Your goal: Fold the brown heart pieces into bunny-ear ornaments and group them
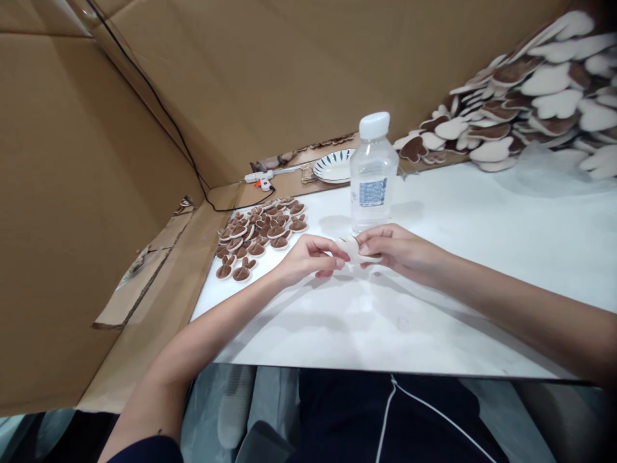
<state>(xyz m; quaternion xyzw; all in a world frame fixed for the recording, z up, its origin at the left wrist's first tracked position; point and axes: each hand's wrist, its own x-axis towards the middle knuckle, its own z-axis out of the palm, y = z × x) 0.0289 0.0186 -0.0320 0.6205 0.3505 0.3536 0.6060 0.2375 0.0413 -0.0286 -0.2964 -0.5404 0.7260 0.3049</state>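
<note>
We pinch a small cream felt piece [355,249] between left hand [308,257] and right hand [398,249], steadying it above the worktop [434,302].

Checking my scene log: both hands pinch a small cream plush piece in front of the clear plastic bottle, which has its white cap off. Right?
Not quite. In the head view the clear plastic bottle has its white cap on. The rest holds: the left hand and right hand pinch the small cream plush piece between them, in front of the bottle.
</note>
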